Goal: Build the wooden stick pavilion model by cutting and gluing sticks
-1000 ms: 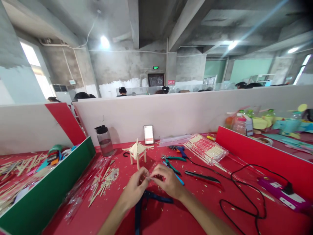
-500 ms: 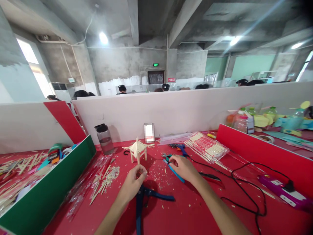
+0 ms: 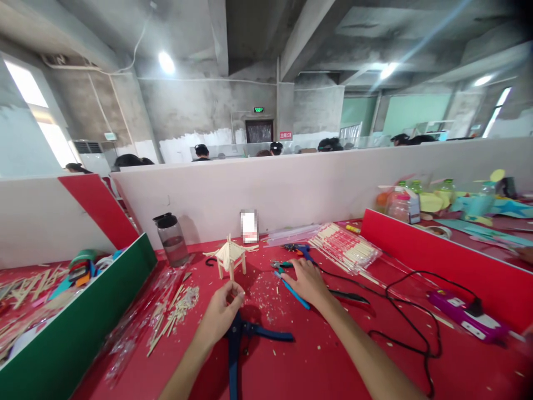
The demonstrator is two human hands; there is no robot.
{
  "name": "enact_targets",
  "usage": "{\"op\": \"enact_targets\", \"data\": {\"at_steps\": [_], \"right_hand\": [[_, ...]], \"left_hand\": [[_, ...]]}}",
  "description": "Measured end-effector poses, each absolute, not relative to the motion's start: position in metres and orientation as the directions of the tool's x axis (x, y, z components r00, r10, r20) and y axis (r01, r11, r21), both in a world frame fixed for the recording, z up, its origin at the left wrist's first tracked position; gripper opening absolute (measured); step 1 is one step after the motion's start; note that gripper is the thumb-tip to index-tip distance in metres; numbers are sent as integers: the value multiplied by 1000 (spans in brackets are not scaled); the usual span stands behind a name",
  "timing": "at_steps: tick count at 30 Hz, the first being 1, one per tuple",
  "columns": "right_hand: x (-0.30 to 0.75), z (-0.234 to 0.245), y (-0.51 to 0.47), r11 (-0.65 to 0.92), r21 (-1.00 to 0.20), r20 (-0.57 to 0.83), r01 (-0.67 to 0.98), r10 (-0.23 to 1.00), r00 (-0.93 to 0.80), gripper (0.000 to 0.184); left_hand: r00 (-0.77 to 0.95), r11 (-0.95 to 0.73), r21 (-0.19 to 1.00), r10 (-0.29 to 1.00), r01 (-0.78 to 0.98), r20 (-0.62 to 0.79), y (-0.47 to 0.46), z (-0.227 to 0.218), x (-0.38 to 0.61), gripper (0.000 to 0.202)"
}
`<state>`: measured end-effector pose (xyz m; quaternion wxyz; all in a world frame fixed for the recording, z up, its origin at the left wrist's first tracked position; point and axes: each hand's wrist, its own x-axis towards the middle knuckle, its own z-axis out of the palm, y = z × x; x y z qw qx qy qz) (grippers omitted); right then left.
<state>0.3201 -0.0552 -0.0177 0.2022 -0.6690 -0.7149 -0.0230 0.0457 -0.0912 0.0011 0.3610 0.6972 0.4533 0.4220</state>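
My left hand (image 3: pixel 220 315) pinches a small wooden stick piece between thumb and fingertips, just in front of a little pavilion model (image 3: pixel 230 256) made of sticks. My right hand (image 3: pixel 305 281) lies over the teal-handled pliers (image 3: pixel 288 265) and a blue pen-like tool (image 3: pixel 295 293) on the red table (image 3: pixel 316 361), its fingers curled at the pliers' handles. Dark blue-handled cutters (image 3: pixel 241 341) lie under my left wrist.
A dark-lidded bottle (image 3: pixel 170 239) stands at the back left. Loose sticks and wrappers (image 3: pixel 170 314) lie left of my hands, a pack of sticks (image 3: pixel 345 251) at the back right. A black cable (image 3: pixel 410 311) runs to a purple device (image 3: pixel 466 318). A green divider (image 3: pixel 79 328) borders the left.
My hands, joined over a small piece a second ago, have parted. The right hand moved right and back to the teal pliers. The left hand kept the stick piece.
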Motion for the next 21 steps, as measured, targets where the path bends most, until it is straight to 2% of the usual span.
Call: {"op": "enact_targets", "data": {"at_steps": [8,18,21], "right_hand": [[321,-31,-40,121,-226,316,967,948,-45,59],[317,-35,-36,31,-147,255,989,967,7,44],[315,-33,-36,37,-195,273,980,962,18,43]], "left_hand": [[221,-324,900,938,291,267,-90,1,47,27],[154,-285,940,954,189,259,-86,-5,52,32],[128,-273,943,959,188,252,-88,-1,53,34]]}}
